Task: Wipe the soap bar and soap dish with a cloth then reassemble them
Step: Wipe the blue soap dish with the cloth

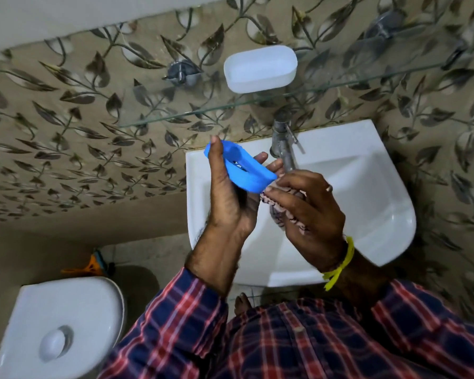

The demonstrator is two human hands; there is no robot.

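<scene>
L hand (230,192) grips blue soap dish tray (240,170), long axis running up-left to down-right. R hand (307,212), fingers curled round cloth (281,212), touches tray's lower-right end. White base (260,69) on glass shelf (340,84).

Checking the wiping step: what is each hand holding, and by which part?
Left hand grips the blue soap dish tray across its width, thumb on the far end. Right hand holds a bunched patterned cloth against the tray's near end.

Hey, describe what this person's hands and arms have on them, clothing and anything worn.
Both arms wear plaid sleeves in navy, red and white, pushed up the forearms. The right hand has a ring on one finger and a yellow thread band at the wrist. The left hand is bare.
</scene>
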